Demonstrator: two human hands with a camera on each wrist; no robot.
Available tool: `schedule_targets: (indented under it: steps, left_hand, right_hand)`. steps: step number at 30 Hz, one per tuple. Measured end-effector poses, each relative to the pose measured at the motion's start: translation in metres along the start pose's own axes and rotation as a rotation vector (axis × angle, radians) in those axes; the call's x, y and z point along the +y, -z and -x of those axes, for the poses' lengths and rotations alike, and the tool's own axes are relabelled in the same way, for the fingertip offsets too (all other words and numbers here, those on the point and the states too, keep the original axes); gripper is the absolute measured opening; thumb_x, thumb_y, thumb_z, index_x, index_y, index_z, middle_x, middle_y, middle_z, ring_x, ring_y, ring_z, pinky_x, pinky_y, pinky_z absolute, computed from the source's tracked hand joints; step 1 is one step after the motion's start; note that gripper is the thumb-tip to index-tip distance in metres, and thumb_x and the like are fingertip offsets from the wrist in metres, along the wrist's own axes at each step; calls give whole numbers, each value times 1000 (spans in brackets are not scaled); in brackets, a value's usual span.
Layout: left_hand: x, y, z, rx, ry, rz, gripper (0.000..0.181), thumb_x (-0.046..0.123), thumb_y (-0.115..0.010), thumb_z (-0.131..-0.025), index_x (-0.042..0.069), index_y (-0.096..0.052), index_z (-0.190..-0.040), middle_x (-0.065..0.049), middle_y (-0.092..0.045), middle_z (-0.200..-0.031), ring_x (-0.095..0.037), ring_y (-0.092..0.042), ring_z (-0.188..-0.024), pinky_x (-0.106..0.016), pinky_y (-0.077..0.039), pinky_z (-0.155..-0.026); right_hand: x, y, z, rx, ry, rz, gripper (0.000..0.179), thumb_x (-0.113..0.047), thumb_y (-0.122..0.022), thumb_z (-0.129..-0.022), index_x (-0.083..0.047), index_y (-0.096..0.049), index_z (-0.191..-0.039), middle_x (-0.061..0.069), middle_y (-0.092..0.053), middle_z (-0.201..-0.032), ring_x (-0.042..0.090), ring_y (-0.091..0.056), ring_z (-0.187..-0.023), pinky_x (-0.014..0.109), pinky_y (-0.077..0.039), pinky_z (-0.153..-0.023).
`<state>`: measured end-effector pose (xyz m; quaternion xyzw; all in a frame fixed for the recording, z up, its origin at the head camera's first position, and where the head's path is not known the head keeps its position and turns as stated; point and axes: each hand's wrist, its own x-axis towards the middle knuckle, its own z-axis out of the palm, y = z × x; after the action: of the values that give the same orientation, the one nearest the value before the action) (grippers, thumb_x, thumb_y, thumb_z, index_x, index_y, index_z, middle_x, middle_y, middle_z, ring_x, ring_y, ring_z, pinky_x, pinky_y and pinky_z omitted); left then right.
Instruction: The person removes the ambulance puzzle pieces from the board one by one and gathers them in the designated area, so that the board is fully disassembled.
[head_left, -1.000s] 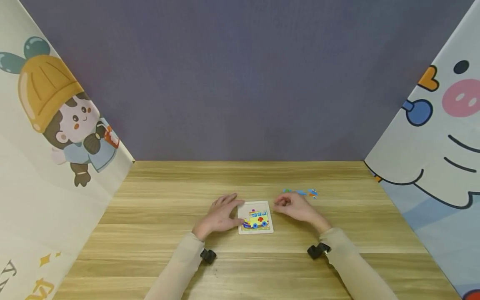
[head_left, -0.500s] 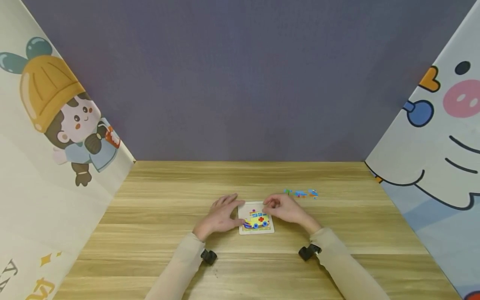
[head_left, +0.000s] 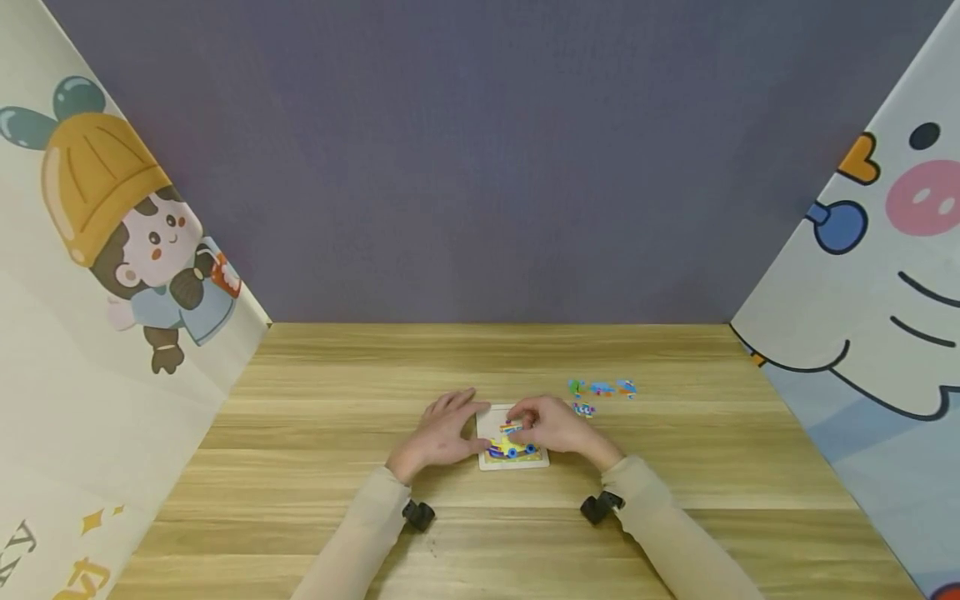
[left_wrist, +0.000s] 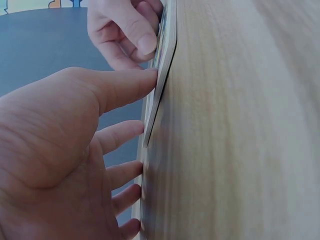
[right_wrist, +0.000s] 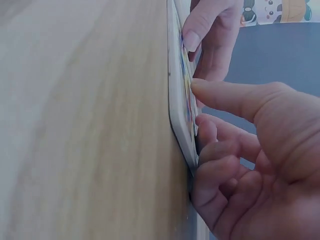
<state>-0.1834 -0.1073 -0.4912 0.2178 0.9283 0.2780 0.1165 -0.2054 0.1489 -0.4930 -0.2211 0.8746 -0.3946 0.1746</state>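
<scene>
A small square jigsaw puzzle [head_left: 513, 466] with a pale frame and a yellow ambulance picture lies on the wooden table. My left hand [head_left: 444, 432] rests at its left side, fingers spread. In the left wrist view, the left thumb [left_wrist: 135, 82] presses the frame's edge and the index fingertip lies by its corner. My right hand [head_left: 553, 425] is over the picture's upper right part. Its thumb tip [right_wrist: 197, 87] touches the picture in the right wrist view, with the other fingers bent; I cannot tell whether a piece is between them.
Several loose blue and coloured puzzle pieces [head_left: 602, 389] lie behind and right of the right hand, one piece [head_left: 583, 409] nearer to it. A dark grey wall [head_left: 480, 208] stands at the table's back, with cartoon-printed panels [head_left: 862, 333] on both sides.
My right hand has moved left from beside the puzzle to over its picture, uncovering loose pieces behind it. My left hand has stayed at the left edge.
</scene>
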Motion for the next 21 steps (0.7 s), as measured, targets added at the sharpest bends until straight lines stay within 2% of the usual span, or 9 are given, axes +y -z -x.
schedule_targets:
  steps: [8, 16, 21]
  left_hand:
    - [0, 0, 0, 4, -14, 7, 69, 40, -74, -96, 13, -53, -156, -21, -31, -174, -48, -25, -159, -72, -16, -129]
    - [-1, -1, 0, -12, 8, -6, 76, 50, -76, -93, 16, -52, -157, -17, -29, -175, -45, -24, -161, -69, -17, -130]
    - [-1, -1, -2, -11, 13, -15, 77, 52, -76, -93, 18, -52, -157, -16, -29, -175, -44, -24, -161, -68, -17, -131]
  right_hand:
    - [-4, -3, 1, -1, -28, 34, 32, -26, -80, -96, -13, -75, -125, -2, -63, -81, 8, -46, -57, 22, -39, -53]
    - [-6, -5, 1, 19, -15, 52, 19, -23, -81, -95, -15, -77, -112, -3, -62, -81, 12, -51, -67, 25, -43, -61]
    - [-5, -6, 0, 31, -2, 43, 27, -21, -81, -95, -12, -75, -120, -3, -62, -80, 11, -51, -66, 24, -44, -62]
